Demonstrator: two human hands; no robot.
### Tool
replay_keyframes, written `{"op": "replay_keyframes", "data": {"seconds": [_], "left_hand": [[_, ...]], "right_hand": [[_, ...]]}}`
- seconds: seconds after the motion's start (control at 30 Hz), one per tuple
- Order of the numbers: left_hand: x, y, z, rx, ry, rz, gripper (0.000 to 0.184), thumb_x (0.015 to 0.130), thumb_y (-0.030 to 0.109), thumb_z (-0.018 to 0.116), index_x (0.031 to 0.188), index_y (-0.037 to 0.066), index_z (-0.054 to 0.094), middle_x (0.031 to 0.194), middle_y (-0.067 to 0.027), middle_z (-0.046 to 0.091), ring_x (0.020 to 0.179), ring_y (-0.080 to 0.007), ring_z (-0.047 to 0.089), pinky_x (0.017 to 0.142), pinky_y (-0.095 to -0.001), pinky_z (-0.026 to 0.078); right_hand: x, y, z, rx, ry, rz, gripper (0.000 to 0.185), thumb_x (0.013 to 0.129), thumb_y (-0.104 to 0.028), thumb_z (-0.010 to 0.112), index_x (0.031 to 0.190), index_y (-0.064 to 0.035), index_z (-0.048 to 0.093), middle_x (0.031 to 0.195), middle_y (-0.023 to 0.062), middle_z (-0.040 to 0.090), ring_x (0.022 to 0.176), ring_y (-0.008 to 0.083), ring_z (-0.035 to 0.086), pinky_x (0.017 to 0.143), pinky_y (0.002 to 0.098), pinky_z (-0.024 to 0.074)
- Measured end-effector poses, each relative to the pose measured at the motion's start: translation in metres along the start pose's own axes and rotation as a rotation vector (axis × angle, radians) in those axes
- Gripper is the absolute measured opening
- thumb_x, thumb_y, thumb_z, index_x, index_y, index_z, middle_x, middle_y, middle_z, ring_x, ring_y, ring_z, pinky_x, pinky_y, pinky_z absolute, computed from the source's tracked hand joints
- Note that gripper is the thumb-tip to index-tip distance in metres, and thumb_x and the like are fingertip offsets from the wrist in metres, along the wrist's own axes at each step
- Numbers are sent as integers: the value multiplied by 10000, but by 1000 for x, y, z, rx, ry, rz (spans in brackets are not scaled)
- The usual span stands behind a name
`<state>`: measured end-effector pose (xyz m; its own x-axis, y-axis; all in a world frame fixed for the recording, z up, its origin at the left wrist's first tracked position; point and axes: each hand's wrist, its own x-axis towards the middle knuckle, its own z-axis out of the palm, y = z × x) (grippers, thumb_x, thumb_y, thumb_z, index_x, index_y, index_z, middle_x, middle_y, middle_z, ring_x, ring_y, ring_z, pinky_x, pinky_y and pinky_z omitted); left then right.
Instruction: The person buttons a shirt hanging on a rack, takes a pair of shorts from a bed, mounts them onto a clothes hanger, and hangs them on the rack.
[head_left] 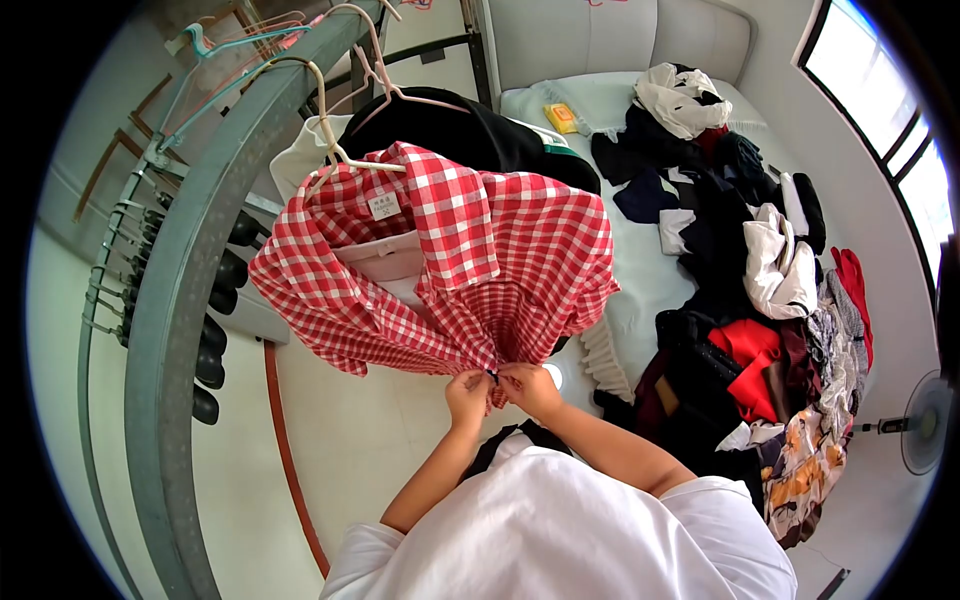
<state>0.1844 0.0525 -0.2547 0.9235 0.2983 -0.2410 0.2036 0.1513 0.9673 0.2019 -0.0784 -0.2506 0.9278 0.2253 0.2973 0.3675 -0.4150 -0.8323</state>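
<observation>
Now | hands (467, 398) (532, 388) pinching checked shirt (456, 240) | hanger (336, 152) inside | yellow packet (561, 118) on bed (640, 265), contents hidden

With my left hand (467, 398) and right hand (532, 388) close together, I pinch the gathered lower front of a red-and-white checked shirt (555, 235). It hangs on a cream hanger (322, 110) by a grey metal frame (165, 330). Behind it hangs a black garment (470, 135). To my right, a heap of clothes (700, 220) lies on a bed (640, 285), with a fan (928, 422) nearby.
</observation>
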Motion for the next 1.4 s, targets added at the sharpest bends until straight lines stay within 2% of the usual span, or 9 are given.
{"op": "replay_keyframes", "data": {"seconds": [0.33,0.47,0.6,0.7,0.77,0.93,1.13,1.3,1.4], "left_hand": [[1,-1,-1,-95,6,-23,69,767,3,557,813,-20,511,604,-50,561,375,-62,412,302,-203,288],[4,-4,-6,-1,-75,-11,61,764,15,572,785,-15,523,591,-38,551,400,-62,430,335,-208,308],[2,4,-4,127,-118,58,60,771,16,570,786,-27,530,586,-37,552,418,-72,457,375,-208,348],[4,7,-6,183,-149,124,60,776,17,568,774,-29,530,593,-50,565,437,-84,492,394,-209,377],[4,7,-6,206,-150,138,67,778,18,569,763,-29,525,595,-56,570,447,-89,505,401,-212,386],[6,5,-8,259,-165,168,95,795,33,560,742,-31,515,597,-69,580,462,-102,533,406,-223,397],[14,-10,-14,216,-112,69,121,826,61,530,742,-25,517,609,-63,577,525,-115,564,452,-218,415],[14,-4,-13,63,-104,-172,167,837,101,541,741,-35,525,676,-76,582,556,-129,576,485,-232,433],[17,-1,-15,128,-147,-207,175,838,101,541,744,-46,525,677,-79,577,566,-137,580,510,-233,450]], "right_hand": [[-1,9,1,111,-32,52,150,714,-28,586,853,17,624,906,124,618,734,237,614,632,288,497],[0,5,-1,161,-80,116,132,712,-37,584,823,27,614,901,142,606,775,284,596,687,318,478],[-2,6,3,210,-74,183,130,700,-22,590,817,28,615,897,138,607,766,274,598,688,316,476],[-5,16,11,221,-45,184,126,691,-13,597,809,28,617,885,132,611,760,265,600,674,312,476],[-7,25,18,247,-50,159,102,742,31,565,829,74,596,879,114,591,642,174,611,556,255,498],[-6,19,15,226,-64,188,83,750,33,561,812,83,586,875,115,579,600,167,609,530,251,498],[-3,10,10,163,-49,112,105,727,7,592,818,60,592,855,117,592,642,182,610,563,275,492],[3,-2,5,83,-51,74,133,701,-24,623,820,27,596,848,124,599,710,221,602,611,300,481],[3,-2,6,36,-15,-48,135,700,-35,627,818,20,592,862,120,597,743,250,593,636,303,478]]}}
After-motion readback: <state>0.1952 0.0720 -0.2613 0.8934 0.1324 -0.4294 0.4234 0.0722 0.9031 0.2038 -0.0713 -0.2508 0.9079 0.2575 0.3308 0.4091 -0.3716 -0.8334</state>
